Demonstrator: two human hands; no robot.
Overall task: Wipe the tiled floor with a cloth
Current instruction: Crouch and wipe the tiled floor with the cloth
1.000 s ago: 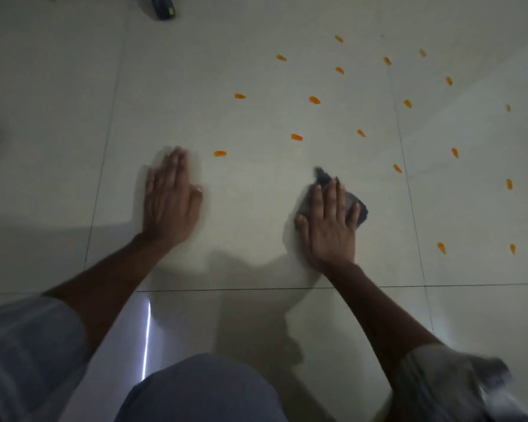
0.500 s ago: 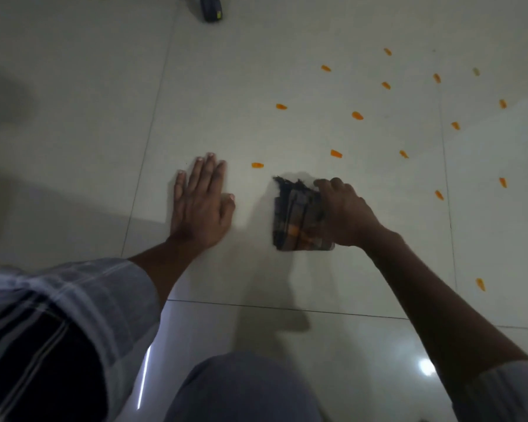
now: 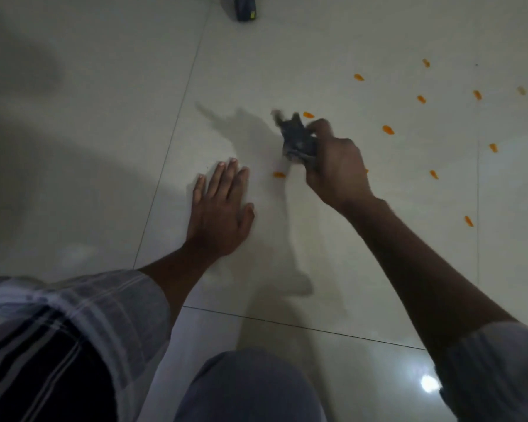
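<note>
Just right of frame centre, the right hand [image 3: 336,169] clutches the dark cloth [image 3: 296,138], bunched and apparently lifted off the tiled floor [image 3: 317,50]. Soft, light and floppy, it probably wipes best flattened under a palm. The left hand [image 3: 220,208] lies spread flat.

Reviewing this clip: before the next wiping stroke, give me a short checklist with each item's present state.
1. Dark crumpled cloth gripped by right hand: ok.
2. Cloth pressed flat on the pale tiled floor: not ok; it is bunched in the fist, and contact is blurred.
3. Left hand braced flat on the floor, fingers spread: ok.
4. Small orange marks cleaned: not ok; many remain to the right.
5. Nearest orange mark wiped: not ok.
6. Dark object at the top edge clear of the stroke: ok.
</note>
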